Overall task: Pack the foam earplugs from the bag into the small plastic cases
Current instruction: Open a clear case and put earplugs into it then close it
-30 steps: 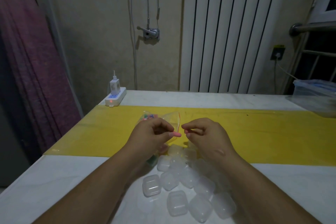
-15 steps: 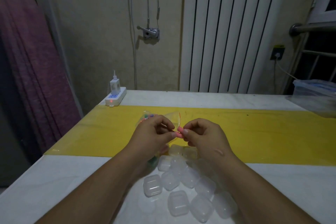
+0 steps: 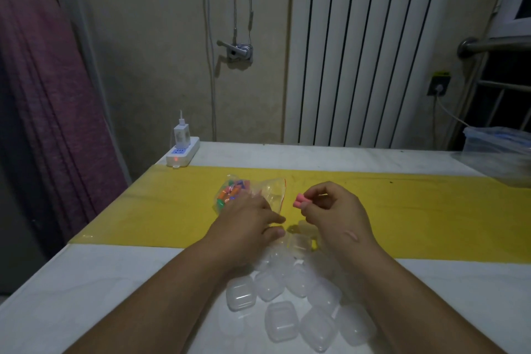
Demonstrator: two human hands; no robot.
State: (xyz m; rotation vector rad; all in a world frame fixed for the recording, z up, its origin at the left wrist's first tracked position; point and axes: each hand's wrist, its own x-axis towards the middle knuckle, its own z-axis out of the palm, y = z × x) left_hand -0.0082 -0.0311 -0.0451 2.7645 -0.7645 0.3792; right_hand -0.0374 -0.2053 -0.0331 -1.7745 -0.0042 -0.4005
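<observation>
A clear zip bag [image 3: 253, 191] with several coloured foam earplugs lies on the yellow strip of the table. My right hand [image 3: 330, 213] pinches two pink earplugs [image 3: 298, 200] between thumb and fingers, just right of the bag's mouth. My left hand [image 3: 247, 224] rests palm down over the bag's near edge, fingers spread toward the small clear plastic cases [image 3: 290, 296], which lie heaped between my forearms. I cannot tell if the left fingers touch a case.
A white power strip [image 3: 182, 155] with a charger stands at the table's far left corner. A clear plastic box [image 3: 500, 149] sits at the far right edge. A radiator and wall run behind the table [image 3: 86, 282].
My hands were together, each pinching a pink earplug. Now the right hand holds both earplugs and has moved right, while the left hand has dropped onto the bag and toward the cases.
</observation>
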